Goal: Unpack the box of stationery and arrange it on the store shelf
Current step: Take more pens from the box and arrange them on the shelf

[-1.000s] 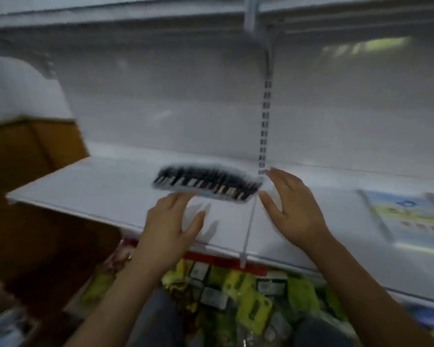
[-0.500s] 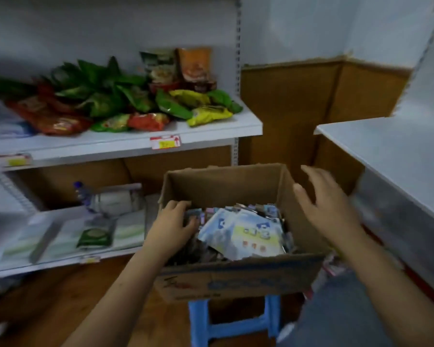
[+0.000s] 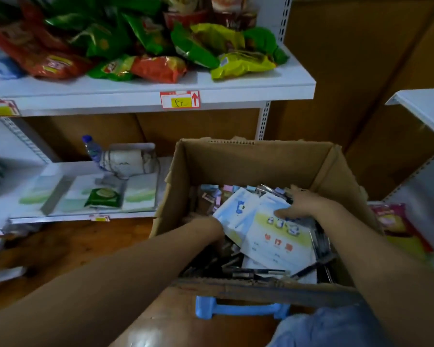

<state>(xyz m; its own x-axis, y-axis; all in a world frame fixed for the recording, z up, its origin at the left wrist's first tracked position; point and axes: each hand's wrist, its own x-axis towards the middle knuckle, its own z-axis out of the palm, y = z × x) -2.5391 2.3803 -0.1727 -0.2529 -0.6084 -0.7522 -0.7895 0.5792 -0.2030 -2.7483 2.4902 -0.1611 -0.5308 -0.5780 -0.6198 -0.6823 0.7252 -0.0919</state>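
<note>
The left hand (image 3: 211, 229) is mostly hidden: its fingers go down under the booklets (image 3: 268, 236) inside the cardboard box (image 3: 248, 161), so its grip cannot be told. The right hand (image 3: 303, 204) lies on the booklets, its fingertips blurred. Pens (image 3: 246, 270) at the near side of the box are partly buried. The blue stool (image 3: 238, 309) shows only one rail below the box. The price tag (image 3: 180, 99) writing is too small to read. Snack bags (image 3: 135, 46) are cut off at the top edge.

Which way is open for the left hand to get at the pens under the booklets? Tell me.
Probably yes: the left hand is already inside the open box, beside the booklets, where loose pens lie uncovered.
</note>
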